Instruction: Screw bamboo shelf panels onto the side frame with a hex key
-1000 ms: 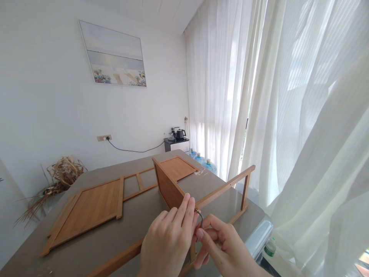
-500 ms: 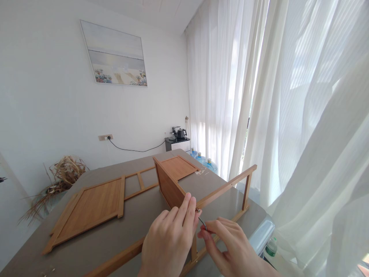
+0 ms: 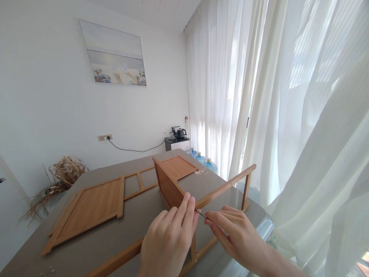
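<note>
My left hand (image 3: pixel 170 238) rests with closed fingers on the near corner of an upright wooden panel (image 3: pixel 168 187), where it meets a wooden side frame (image 3: pixel 226 187). My right hand (image 3: pixel 235 234) pinches a small metal hex key (image 3: pixel 201 214) whose tip sits at that same joint, just right of my left fingertips. The side frame runs from the joint to the table's right edge, with a short post (image 3: pixel 245 191) at its far end.
A grey table (image 3: pixel 138 215) carries a flat wooden shelf panel (image 3: pixel 89 209) with ladder rails on the left. Sheer curtains (image 3: pixel 288 115) hang at the right. A dried plant (image 3: pixel 57 177), a kettle stand (image 3: pixel 177 140) and water jugs (image 3: pixel 206 164) stand beyond the table.
My right hand has swung the hex key upward and to the right around the joint, from hanging low to lying nearly level. My left hand has stayed on the corner.
</note>
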### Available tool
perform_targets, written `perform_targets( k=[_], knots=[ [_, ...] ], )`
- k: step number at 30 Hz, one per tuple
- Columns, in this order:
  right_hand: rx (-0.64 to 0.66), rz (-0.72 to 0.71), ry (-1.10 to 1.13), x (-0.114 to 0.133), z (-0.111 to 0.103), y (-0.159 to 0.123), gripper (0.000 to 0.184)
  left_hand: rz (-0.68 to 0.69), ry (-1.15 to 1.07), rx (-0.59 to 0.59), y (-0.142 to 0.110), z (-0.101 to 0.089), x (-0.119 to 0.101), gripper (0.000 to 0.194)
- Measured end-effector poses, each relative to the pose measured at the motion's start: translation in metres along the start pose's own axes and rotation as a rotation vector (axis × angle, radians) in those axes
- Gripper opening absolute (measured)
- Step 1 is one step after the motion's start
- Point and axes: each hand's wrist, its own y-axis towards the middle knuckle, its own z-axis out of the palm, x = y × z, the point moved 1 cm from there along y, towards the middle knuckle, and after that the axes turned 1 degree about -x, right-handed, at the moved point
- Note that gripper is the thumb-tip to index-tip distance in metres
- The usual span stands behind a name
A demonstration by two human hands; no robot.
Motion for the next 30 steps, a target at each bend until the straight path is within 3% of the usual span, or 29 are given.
perform_targets(
  k=[11,18,21,25,30],
  knots=[
    [-0.019,-0.104,-0.132,-0.004,-0.014,0.007,0.016,-0.002,-0.007,-0.006,-0.002,0.0,-0.001,0.027],
    [0.084,-0.062,-0.18,-0.002,-0.019,0.007,0.021,-0.007,-0.007,-0.013,0.0,0.0,-0.001,0.026],
    [0.118,0.071,0.005,0.004,-0.012,0.005,0.021,-0.007,-0.001,-0.021,0.0,-0.001,-0.002,0.026],
    [0.183,0.335,0.426,0.015,-0.001,0.004,0.02,0.002,0.003,-0.017,-0.001,0.0,-0.001,0.028],
    [0.201,0.474,0.75,0.027,0.008,0.007,0.027,0.021,0.007,-0.005,-0.001,-0.001,0.0,0.03]
  ],
)
